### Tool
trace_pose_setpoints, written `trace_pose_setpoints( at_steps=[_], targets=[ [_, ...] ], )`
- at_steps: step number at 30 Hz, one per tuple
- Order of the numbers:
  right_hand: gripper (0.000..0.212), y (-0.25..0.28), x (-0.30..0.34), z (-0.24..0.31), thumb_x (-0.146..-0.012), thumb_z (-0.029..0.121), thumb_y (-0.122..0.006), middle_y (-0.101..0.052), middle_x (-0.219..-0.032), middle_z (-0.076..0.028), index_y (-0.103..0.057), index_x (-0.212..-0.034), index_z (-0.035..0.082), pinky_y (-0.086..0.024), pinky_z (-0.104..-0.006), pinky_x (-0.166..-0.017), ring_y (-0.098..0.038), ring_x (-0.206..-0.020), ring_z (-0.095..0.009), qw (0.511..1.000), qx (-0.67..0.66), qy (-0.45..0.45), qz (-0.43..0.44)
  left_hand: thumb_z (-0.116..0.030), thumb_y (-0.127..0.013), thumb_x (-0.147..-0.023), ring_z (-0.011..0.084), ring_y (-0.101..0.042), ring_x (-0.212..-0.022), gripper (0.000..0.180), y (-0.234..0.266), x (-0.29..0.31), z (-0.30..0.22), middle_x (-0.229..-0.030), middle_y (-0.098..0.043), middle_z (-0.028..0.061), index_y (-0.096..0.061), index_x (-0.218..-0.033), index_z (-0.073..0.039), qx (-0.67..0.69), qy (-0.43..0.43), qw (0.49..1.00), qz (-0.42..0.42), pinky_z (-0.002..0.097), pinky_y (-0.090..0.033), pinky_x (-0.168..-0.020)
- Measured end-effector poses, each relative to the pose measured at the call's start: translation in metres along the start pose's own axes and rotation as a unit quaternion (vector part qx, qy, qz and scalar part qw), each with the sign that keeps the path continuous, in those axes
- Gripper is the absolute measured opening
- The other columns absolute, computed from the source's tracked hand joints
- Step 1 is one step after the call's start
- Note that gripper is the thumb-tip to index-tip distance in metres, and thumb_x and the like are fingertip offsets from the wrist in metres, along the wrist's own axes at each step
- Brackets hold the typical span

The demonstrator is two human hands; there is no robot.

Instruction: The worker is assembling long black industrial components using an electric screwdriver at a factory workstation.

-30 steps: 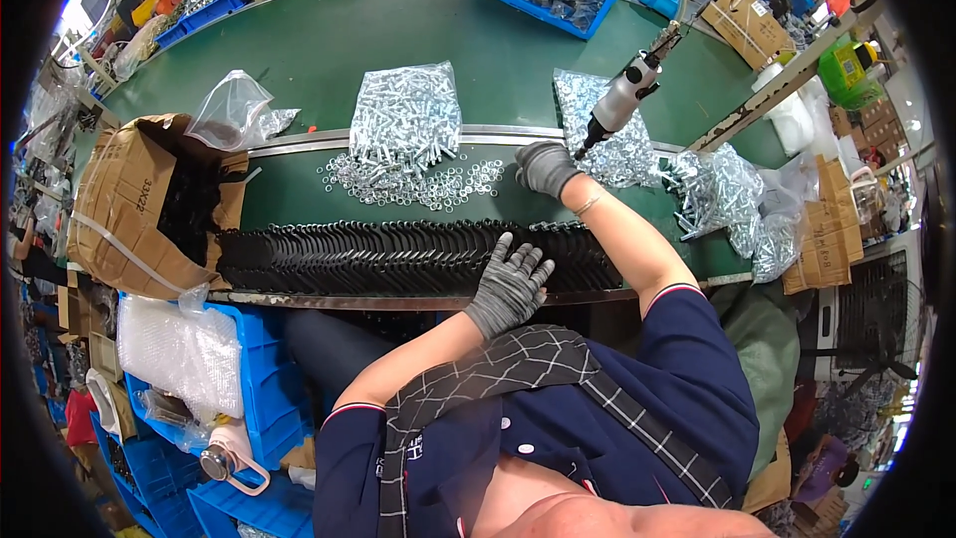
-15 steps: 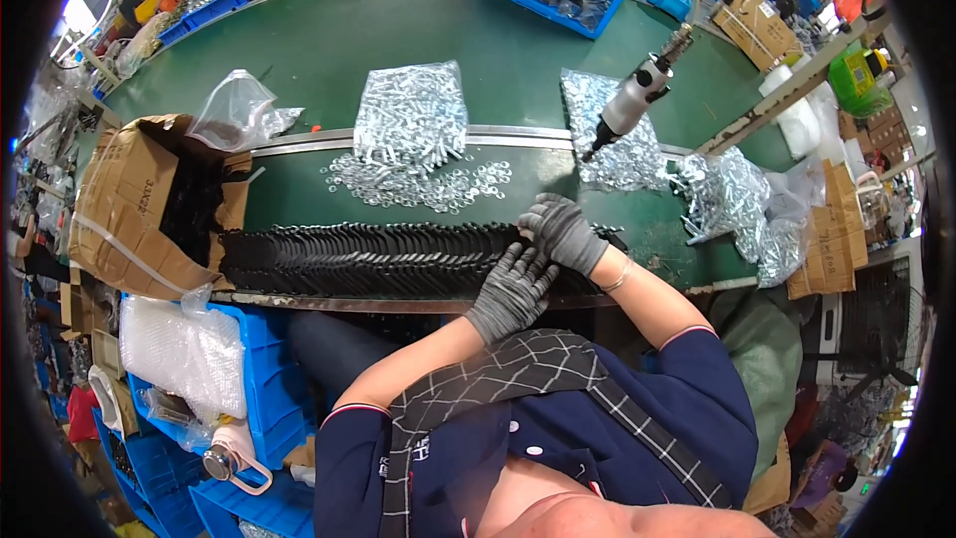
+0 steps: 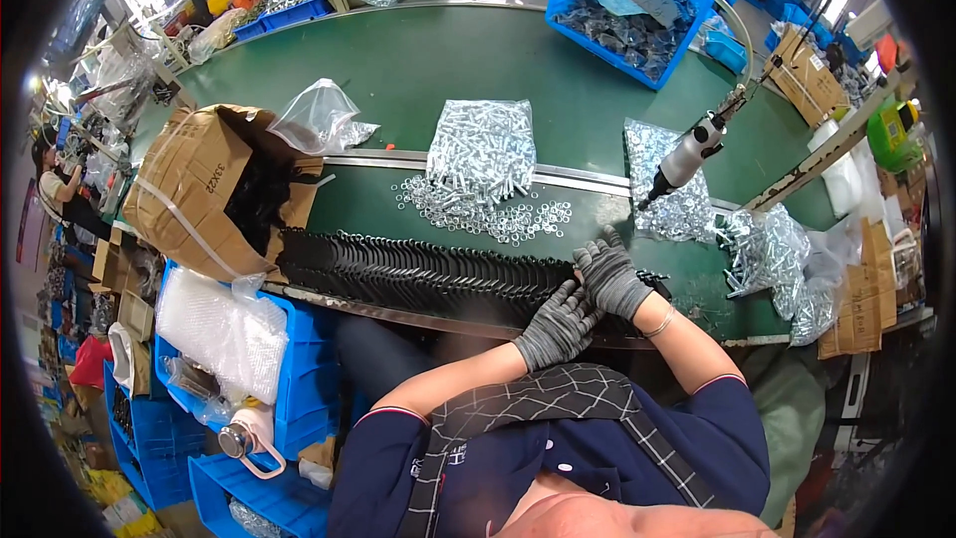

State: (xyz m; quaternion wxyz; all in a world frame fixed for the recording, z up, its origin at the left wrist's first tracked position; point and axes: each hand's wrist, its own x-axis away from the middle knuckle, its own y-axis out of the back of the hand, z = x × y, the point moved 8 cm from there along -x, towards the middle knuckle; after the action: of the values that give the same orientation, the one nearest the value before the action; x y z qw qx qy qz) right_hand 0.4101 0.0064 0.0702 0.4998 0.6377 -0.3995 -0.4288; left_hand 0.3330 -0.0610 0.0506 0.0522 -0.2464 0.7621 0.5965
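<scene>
A long row of black curved parts (image 3: 428, 274), packed side by side, lies along the near edge of the bench, with small shiny pieces along its far edge. Both my hands wear grey knit gloves and work at its right end. My left hand (image 3: 556, 327) rests over the near side of the row, its fingers stretched out. Beside it, my right hand (image 3: 610, 277) bends over the far side, thumb and fingers drawn together; anything between them is too small to make out. Loose metal washers (image 3: 488, 214) lie beyond the row, below a bag of silver bolts (image 3: 483, 144).
A pneumatic screwdriver (image 3: 687, 156) hangs over a bag of nuts (image 3: 672, 209). At the row's left end stands an open carton (image 3: 189, 189); a blue bin (image 3: 607, 45) is at the back. More bagged bolts (image 3: 762, 249) lie right, by a slanting metal post (image 3: 817, 159).
The view has shifted, so the bench sits farther right and lower in it. Both hands stay at the row's right end, and one right finger now points more outward.
</scene>
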Motion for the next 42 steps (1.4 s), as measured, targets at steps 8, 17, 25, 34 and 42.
trace_pose_setpoints(
  at_steps=[8,17,25,34,42],
  targets=[
    [0.029,-0.003,-0.005,-0.003,-0.090,0.036,-0.056,-0.064,-0.100,-0.009,-0.063,-0.100,0.010,-0.027,-0.0527,-0.110,-0.059,-0.102,-0.027,0.998,-0.010,-0.019,0.058,-0.036,-0.063,-0.077,0.0347,-0.050,-0.126,0.058,0.011,-0.005,0.001,-0.126,-0.059,0.0188,-0.060,-0.126,-0.006,0.006,-0.001,1.000,-0.003,0.0517,-0.024,-0.115],
    [0.034,-0.004,-0.006,-0.004,-0.090,0.041,-0.054,-0.064,-0.105,-0.010,-0.067,-0.100,0.011,-0.025,-0.0542,-0.110,-0.056,-0.109,-0.027,1.000,0.015,-0.014,0.007,-0.034,-0.063,-0.078,0.0344,-0.050,-0.124,0.054,0.010,-0.005,0.000,-0.124,-0.060,0.0181,-0.061,-0.124,-0.007,0.009,0.006,1.000,0.011,0.0518,-0.026,-0.114],
    [0.036,0.002,-0.098,-0.023,-0.091,0.042,-0.055,-0.065,-0.110,-0.012,-0.067,-0.103,0.011,-0.037,-0.0467,-0.102,-0.056,-0.114,-0.029,0.987,-0.080,-0.096,0.096,-0.036,-0.064,-0.077,0.0353,-0.050,-0.121,0.055,0.020,-0.001,0.006,-0.125,-0.058,0.0178,-0.061,-0.125,-0.009,-0.032,0.078,0.995,-0.046,0.0583,-0.022,-0.113],
    [0.021,-0.073,-0.185,-0.025,-0.085,0.023,-0.061,-0.070,-0.088,-0.018,-0.069,-0.090,0.005,-0.054,-0.0456,-0.069,-0.069,-0.079,-0.036,0.982,-0.054,-0.128,0.131,-0.039,-0.066,-0.075,0.0347,-0.051,-0.120,0.059,0.013,0.000,0.011,-0.122,-0.059,0.0166,-0.061,-0.125,-0.008,-0.045,0.088,0.994,-0.037,0.0630,-0.021,-0.111],
    [0.018,-0.074,-0.093,-0.068,-0.080,0.015,-0.060,-0.071,-0.085,-0.013,-0.070,-0.093,0.007,-0.054,-0.0374,-0.072,-0.068,-0.079,-0.030,0.918,-0.287,-0.139,0.237,-0.040,-0.062,-0.080,0.0307,-0.049,-0.126,0.055,0.010,-0.003,0.005,-0.126,-0.060,0.0142,-0.061,-0.127,-0.011,-0.037,0.060,0.997,0.027,0.0603,-0.014,-0.115]
  ],
)
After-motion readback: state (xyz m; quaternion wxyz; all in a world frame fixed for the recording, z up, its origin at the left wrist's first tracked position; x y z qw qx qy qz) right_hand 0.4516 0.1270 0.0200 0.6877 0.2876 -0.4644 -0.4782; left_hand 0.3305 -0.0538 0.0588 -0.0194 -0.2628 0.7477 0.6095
